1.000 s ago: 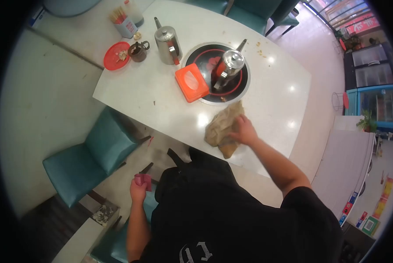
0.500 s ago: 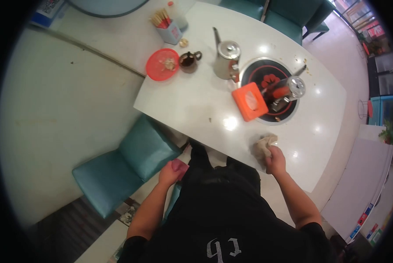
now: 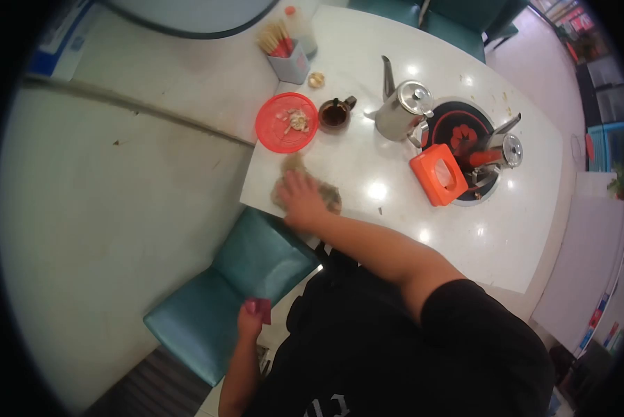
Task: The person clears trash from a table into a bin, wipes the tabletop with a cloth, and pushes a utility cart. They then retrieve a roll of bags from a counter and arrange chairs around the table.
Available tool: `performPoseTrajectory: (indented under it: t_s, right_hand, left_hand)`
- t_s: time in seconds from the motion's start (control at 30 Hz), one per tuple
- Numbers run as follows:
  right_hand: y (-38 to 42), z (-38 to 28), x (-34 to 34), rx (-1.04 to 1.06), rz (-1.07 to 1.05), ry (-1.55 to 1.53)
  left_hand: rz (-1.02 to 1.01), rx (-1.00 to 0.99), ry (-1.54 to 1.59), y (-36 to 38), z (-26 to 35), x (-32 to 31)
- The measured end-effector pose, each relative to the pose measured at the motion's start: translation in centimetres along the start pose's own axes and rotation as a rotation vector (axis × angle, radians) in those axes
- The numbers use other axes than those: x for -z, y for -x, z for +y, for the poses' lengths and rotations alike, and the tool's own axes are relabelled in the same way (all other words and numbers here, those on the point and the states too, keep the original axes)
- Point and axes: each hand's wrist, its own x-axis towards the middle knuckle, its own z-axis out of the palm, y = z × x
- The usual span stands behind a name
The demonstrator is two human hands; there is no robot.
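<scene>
My right hand (image 3: 301, 198) lies flat with its fingers apart on a crumpled, greyish-brown rag (image 3: 331, 197), pressing it to the white table near its left corner. A red plastic bowl (image 3: 269, 136) with whitish scraps in it stands just beyond the rag. Beside the bowl is a small jar (image 3: 335, 119) with dark contents and a handle. Low at the left, my left hand (image 3: 250, 321) is closed around a small dark-pink folded piece (image 3: 262, 308), held over the green chair (image 3: 246, 260); I cannot tell its kind.
Two metal kettles (image 3: 403, 115) (image 3: 504, 151) and an orange tissue box (image 3: 433, 182) stand around the round black cooktop (image 3: 458, 125) set in the table (image 3: 367, 240). A chopstick holder (image 3: 290, 66), a bottle (image 3: 302, 35) and crumbs lie toward the back. A wall borders the left.
My right arm has swung left across the table, taking the rag from the front right to the left corner; its fingers have spread. My left hand still holds the pink piece, now lower.
</scene>
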Motion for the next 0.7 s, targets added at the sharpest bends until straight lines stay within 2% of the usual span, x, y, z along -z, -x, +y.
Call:
performPoseTrajectory:
  t_s: [0.07,0.13,0.2,0.27,0.37,0.47,0.53,0.63,0.7]
  right_hand:
    - [-0.8,0.4,-2.9,0.236,-0.02,-0.007]
    - [-0.5,2.1,-4.6,0.262,0.001,-0.009]
    - [0.6,3.6,-5.3,0.295,0.021,-0.01]
    - [3.0,6.1,-4.8,0.133,0.114,-0.016]
    - [9.0,11.2,-1.9,-0.079,0.136,-0.014]
    - [18.1,17.4,1.1,-0.254,0.173,-0.026]
    - [24.8,21.6,2.0,-0.327,0.176,0.05]
    - [33.6,27.5,3.2,-0.494,0.176,0.117]
    - [38.1,32.5,3.5,-0.589,0.233,0.2]
  left_hand:
    - [-0.019,0.054,-0.038,0.6,-1.9,0.2]
    - [-0.059,0.097,-0.082,0.8,-2.7,0.2]
    - [-0.078,0.044,-0.107,1.1,-2.3,-0.1]
    - [-0.097,-0.012,-0.129,0.8,-0.5,-0.3]
    - [-0.114,-0.103,-0.219,-1.1,3.1,-0.7]
    - [-0.123,-0.132,-0.189,-2.3,7.5,-0.8]
    - [-0.13,-0.276,-0.211,-2.9,10.2,-1.4]
    - [-0.168,-0.348,-0.215,-3.5,13.7,-2.8]
    - [-0.209,-0.409,-0.212,-1.8,18.6,-3.2]
